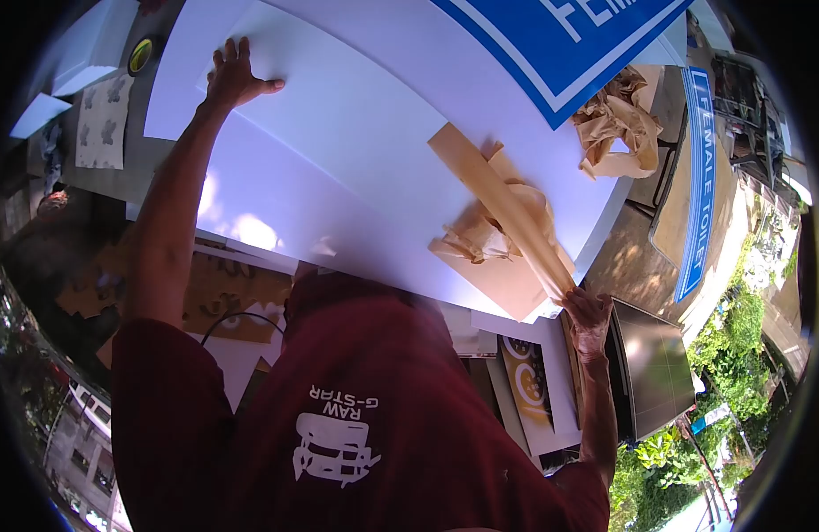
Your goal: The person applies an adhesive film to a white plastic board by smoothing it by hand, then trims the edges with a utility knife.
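My left hand (238, 78) lies with its fingers spread on a large white sheet (339, 115), near its far left part. At the near right edge, my right hand (588, 321) is closed round the near end of a long brown paper strip (498, 204). The strip runs slantwise over the white sheet, away from that hand. Crumpled brown paper (480, 232) lies under and beside the strip. Its exact attachment to the strip cannot be made out.
A blue sign with white lettering (551, 53) lies at the far side, beside more crumpled brown paper (618, 124). To the right is a blue "FEMALE TOILET" sign (696, 177). A tape roll (141, 55) sits at the far left. A dark panel (649, 368) stands near my right forearm.
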Available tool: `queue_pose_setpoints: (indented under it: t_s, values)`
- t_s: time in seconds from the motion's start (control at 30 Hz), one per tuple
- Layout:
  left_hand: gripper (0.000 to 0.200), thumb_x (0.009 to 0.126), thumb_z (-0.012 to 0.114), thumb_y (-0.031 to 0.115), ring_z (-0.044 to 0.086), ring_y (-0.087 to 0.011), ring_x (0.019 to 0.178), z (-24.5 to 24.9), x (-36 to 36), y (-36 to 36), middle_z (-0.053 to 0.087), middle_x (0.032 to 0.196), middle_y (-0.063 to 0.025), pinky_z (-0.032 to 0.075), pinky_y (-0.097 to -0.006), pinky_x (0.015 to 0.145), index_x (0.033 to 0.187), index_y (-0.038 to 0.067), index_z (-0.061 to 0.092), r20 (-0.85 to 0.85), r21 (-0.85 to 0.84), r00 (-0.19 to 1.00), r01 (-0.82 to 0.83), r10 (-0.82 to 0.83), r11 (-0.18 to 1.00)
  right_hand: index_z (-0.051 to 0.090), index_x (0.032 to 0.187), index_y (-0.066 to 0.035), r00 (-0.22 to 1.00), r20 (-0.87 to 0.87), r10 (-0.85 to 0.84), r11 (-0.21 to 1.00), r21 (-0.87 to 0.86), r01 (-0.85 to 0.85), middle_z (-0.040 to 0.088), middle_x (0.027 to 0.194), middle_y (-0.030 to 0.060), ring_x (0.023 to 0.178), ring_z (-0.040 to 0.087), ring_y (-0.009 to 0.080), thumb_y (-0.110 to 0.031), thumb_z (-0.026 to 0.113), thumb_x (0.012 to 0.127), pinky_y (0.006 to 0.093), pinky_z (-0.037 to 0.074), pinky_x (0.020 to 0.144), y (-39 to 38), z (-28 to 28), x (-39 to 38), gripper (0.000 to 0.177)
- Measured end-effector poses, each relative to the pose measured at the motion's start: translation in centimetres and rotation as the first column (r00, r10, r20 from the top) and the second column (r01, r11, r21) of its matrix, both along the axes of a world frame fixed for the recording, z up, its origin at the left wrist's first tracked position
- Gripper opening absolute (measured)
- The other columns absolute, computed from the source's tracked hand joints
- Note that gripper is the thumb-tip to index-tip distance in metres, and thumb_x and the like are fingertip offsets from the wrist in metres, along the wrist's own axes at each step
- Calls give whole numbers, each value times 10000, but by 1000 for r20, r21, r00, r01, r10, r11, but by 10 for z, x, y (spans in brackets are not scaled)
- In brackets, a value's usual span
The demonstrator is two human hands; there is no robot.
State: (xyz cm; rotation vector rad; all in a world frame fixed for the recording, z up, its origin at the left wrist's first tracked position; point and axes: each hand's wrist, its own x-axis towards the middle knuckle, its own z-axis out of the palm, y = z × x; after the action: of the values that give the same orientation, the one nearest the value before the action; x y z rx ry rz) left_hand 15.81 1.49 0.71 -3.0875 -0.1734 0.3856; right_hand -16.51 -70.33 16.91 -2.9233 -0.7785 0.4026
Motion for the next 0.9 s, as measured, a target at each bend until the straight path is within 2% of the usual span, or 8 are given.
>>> queue_pose_setpoints:
  t_s: [0.1, 0.13, 0.23, 0.37, 0.4, 0.5, 0.77, 0.9]
  values:
    - [1280, 661, 834, 683, 264, -487, 1461, -7, 2, 7, 239, 1606, -234, 451, -660, 1021, 1588, 45, 222, 30, -10, 999, 30, -30, 1000, 681, 1079, -159, 997, -61, -37, 996, -89, 32, 698, 1144, -7, 1207, 647, 179, 17, 649, 816, 479, 340, 1061, -34, 6, -32, 318]
    - [1275, 659, 832, 693, 272, -493, 1458, -7, 2, 7, 251, 1601, -238, 449, -660, 1028, 1581, 38, 243, 33, 5, 999, 31, -31, 1000, 696, 1033, -132, 998, -42, -44, 993, -115, 39, 713, 1086, -2, 1187, 664, 179, 24, 666, 789, 467, 349, 1048, -40, 9, -38, 291]
    - [1298, 651, 834, 703, 277, -503, 1455, -10, 4, 8, 265, 1593, -243, 448, -661, 1038, 1588, 36, 232, 34, 19, 999, 35, -35, 999, 698, 1020, -138, 992, -53, -113, 989, -104, 107, 713, 1085, -13, 1191, 661, 176, 7, 677, 788, 464, 354, 1043, -64, 14, -61, 275]
    - [1317, 648, 832, 713, 269, -515, 1460, -12, 5, 12, 260, 1598, -254, 451, -656, 1048, 1597, 35, 220, 25, 19, 999, 44, -45, 999, 701, 983, -143, 983, -71, -171, 970, -187, 155, 719, 1067, -7, 1181, 663, 183, 0, 682, 799, 465, 372, 1021, -98, 19, -91, 234]
    - [1320, 648, 832, 715, 270, -518, 1459, -13, 7, 14, 258, 1600, -258, 453, -653, 1050, 1598, 35, 218, 24, 18, 999, 46, -47, 999, 708, 965, -176, 974, -81, -211, 960, -206, 191, 719, 1064, 2, 1187, 657, 179, -7, 658, 837, 440, 376, 1014, -103, 21, -96, 218]
    - [1317, 651, 829, 718, 282, -524, 1454, -15, 10, 17, 256, 1605, -268, 455, -646, 1056, 1598, 34, 222, 26, 23, 998, 51, -52, 998, 714, 939, -180, 941, -116, -319, 933, -214, 290, 718, 1072, 7, 1169, 662, 175, -5, 644, 845, 423, 383, 999, -122, 31, -112, 211]
    - [1305, 660, 824, 717, 298, -531, 1444, -21, 9, 20, 265, 1602, -276, 449, -644, 1067, 1597, 31, 228, 44, 20, 997, 69, -70, 997, 713, 913, -127, 878, -75, -473, 817, -410, 406, 718, 1099, 45, 1079, 666, 199, -20, 646, 842, 385, 411, 958, -162, 48, -142, 145]
    - [1297, 669, 818, 717, 298, -534, 1436, -20, 11, 21, 255, 1604, -265, 443, -656, 1063, 1596, 28, 226, 31, 7, 998, 56, -56, 998, 692, 882, -104, 815, -93, -572, 772, -399, 496, 683, 961, 51, 1029, 640, 250, -42, 700, 829, 410, 444, 874, -165, 36, -133, 82]
